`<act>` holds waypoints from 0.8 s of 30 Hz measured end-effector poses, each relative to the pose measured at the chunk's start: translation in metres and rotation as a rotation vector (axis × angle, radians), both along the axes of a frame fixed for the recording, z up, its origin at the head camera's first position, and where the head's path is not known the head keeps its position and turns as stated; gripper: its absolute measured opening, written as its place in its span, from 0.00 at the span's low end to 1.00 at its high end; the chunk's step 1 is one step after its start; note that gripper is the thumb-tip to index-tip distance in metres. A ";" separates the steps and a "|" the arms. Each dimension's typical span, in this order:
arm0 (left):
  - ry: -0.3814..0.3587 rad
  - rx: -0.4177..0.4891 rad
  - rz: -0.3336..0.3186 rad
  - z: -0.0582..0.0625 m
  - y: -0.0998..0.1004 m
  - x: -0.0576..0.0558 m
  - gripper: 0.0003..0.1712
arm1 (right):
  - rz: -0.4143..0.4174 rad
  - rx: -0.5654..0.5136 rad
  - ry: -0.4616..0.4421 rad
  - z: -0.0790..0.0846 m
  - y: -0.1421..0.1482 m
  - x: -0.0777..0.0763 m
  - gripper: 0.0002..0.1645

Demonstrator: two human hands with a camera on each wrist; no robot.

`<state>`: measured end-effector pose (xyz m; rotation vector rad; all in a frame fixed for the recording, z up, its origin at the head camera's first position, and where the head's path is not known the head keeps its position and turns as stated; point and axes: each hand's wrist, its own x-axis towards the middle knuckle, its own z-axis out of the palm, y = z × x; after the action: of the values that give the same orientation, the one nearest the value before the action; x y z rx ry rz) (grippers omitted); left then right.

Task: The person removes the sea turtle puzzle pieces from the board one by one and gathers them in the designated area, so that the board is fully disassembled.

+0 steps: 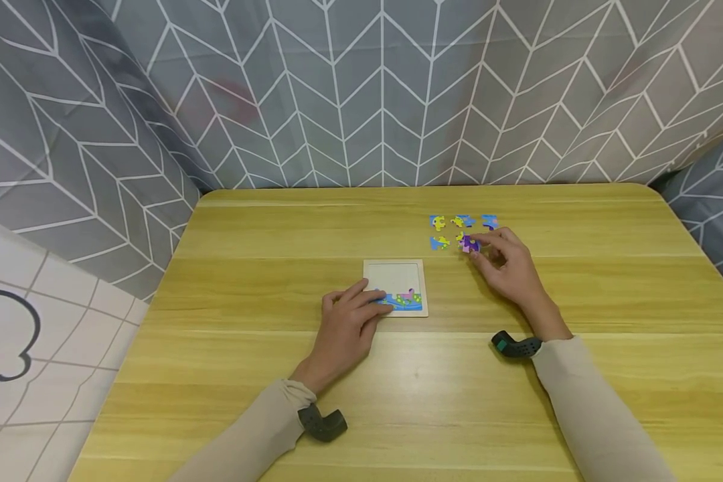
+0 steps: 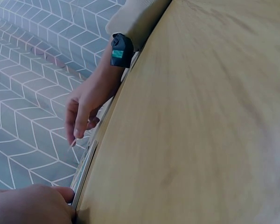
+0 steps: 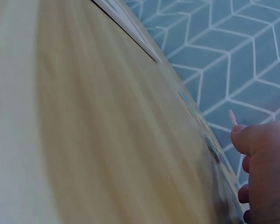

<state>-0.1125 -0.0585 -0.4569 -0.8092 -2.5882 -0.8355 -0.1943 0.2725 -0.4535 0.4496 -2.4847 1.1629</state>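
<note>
Head view: the right hand [image 1: 509, 266] pinches a puzzle piece [image 1: 469, 245] a slip could drop; the left hand [image 1: 347, 326], fingers spread over the tray [image 1: 393, 276], could jog it by pressing.

The puzzle piece [image 1: 470, 245] in your right hand [image 1: 512, 269] is deep purple, with pink and some yellow at its edge. Among the loose pieces [image 1: 438, 221] near it, several combine yellow with blue, while the upper right one [image 1: 490, 221] is blue with pink and purple. Your frame [image 1: 424, 288] is of pale cream colour; its filled strip [image 1: 404, 302] shows blue, green, yellow and pink. The table [image 1: 265, 231] is honey-yellow, with darker grain bands. Your sleeves [image 1: 590, 398] are plain beige, your wrist devices [image 1: 322, 426] black. The curtain [image 1: 361, 87] is grey with white chevron lines.
</note>
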 end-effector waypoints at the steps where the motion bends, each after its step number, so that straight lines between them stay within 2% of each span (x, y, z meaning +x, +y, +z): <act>1: 0.001 0.001 0.000 0.000 0.000 0.000 0.11 | -0.016 0.006 -0.002 0.000 0.003 0.000 0.17; 7: 0.018 0.005 -0.002 0.000 0.001 0.000 0.11 | -0.094 0.043 -0.014 0.000 0.019 -0.002 0.19; 24: 0.000 -0.009 -0.001 0.000 0.000 0.000 0.11 | -0.133 0.144 0.003 0.000 0.027 -0.005 0.20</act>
<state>-0.1121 -0.0586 -0.4566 -0.8132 -2.5935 -0.8247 -0.1993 0.2993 -0.4539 0.3181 -2.5630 0.9362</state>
